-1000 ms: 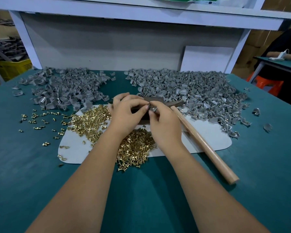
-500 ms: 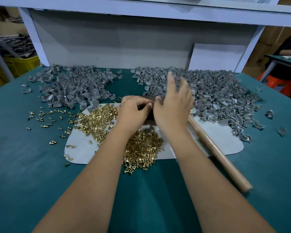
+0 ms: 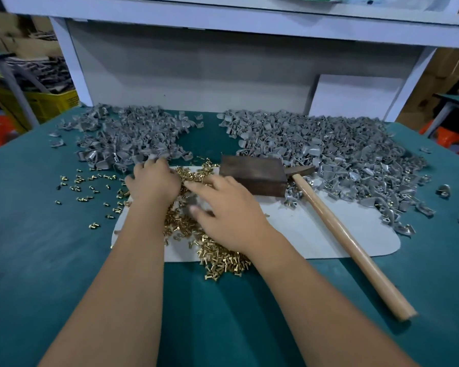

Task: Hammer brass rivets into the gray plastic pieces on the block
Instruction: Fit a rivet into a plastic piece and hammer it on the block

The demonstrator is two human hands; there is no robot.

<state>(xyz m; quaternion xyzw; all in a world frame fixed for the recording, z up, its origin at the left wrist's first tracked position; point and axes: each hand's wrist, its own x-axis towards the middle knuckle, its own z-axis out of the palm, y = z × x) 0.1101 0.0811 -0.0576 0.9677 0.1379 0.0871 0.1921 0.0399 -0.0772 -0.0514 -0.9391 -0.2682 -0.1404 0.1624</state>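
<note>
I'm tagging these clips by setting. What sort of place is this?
Most likely a small factory or workshop assembly bench: bulk heaps of gray plastic pieces and brass rivets on a teal-covered table, with a wooden-handled hammer and a dark block for striking.

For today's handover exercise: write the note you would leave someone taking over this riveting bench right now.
Left hand: at the near edge of the left gray pile; grip not visible.
Right hand: open, fingers spread over the brass rivets.
Block: bare on top, on the white mat.
Hammer: lying unheld, right of the block.
Done: cannot tell.
Left: seat a piece, add a rivet, hammer.
</note>
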